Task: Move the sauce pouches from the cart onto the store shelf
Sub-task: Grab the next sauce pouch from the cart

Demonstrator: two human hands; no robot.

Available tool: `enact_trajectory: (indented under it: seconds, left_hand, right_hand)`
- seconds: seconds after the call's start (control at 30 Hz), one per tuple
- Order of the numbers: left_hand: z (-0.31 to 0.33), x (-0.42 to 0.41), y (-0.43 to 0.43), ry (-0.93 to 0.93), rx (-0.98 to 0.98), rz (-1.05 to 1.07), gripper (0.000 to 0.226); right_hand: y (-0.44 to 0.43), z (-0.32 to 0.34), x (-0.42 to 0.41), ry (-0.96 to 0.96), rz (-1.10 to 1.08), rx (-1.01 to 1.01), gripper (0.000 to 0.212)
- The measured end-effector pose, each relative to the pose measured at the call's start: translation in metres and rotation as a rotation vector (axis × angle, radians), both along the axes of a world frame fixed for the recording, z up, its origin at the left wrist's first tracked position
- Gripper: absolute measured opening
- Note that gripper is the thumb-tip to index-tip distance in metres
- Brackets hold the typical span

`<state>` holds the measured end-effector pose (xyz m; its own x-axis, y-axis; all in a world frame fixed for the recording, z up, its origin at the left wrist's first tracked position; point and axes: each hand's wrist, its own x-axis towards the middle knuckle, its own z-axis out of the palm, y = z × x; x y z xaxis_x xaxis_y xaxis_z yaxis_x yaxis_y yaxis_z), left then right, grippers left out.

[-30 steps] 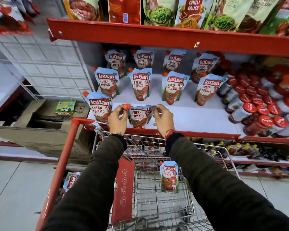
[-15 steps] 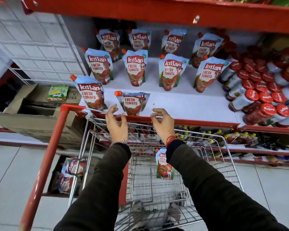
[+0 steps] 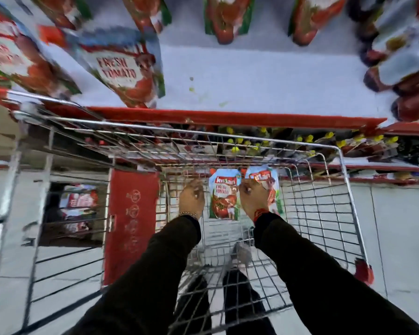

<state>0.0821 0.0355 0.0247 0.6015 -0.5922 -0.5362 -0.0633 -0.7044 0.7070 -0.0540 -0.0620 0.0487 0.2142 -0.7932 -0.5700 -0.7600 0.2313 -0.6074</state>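
Store shelving with a red edge fills the head view beyond both hands, its white shelf (image 3: 264, 76) bare just past the cart (image 3: 344, 189). Both hands are down inside the cart: the right hand (image 3: 252, 198) is closed on a pouch (image 3: 272, 189), while the left hand (image 3: 191, 197) hovers with loosely curled fingers beside a second pouch (image 3: 224, 197) standing between them. This looks like the pickup step; next, lift the pouches up and forward and stand them in the shelf's gap.

Cart (image 3: 346, 180) shiny bare metal wire; sauce pouches (image 3: 224, 193) glossy printed plastic film; shelf (image 3: 264, 78) matt white, red painted metal edge; sleeves dark matt cloth.
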Motion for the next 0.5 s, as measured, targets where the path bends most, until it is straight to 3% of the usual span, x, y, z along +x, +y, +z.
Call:
enact_trajectory:
  seconds: [0.1, 0.17, 0.3, 0.43, 0.5]
  left_hand:
    - [-0.048, -0.008, -0.011, 0.012, 0.191, -0.114, 0.038]
    - [-0.075, -0.012, -0.017, 0.053, 0.263, -0.148, 0.037]
    - [-0.105, -0.016, -0.027, 0.075, 0.286, -0.110, 0.039]
    - [-0.115, -0.013, -0.027, 0.145, 0.263, 0.067, 0.036]
    - [-0.113, -0.013, -0.020, 0.131, 0.269, 0.107, 0.029]
  right_hand:
    - [-0.008, -0.036, -0.009, 0.067, 0.011, 0.180, 0.049]
    - [-0.009, -0.065, -0.010, 0.142, 0.095, 0.233, 0.050]
    - [-0.011, -0.115, -0.005, 0.139, 0.118, 0.272, 0.018]
    - [-0.015, -0.120, -0.003, 0.057, -0.003, 0.280, 0.012]
    - [-0.015, -0.122, -0.003, -0.009, -0.105, 0.339, 0.023]
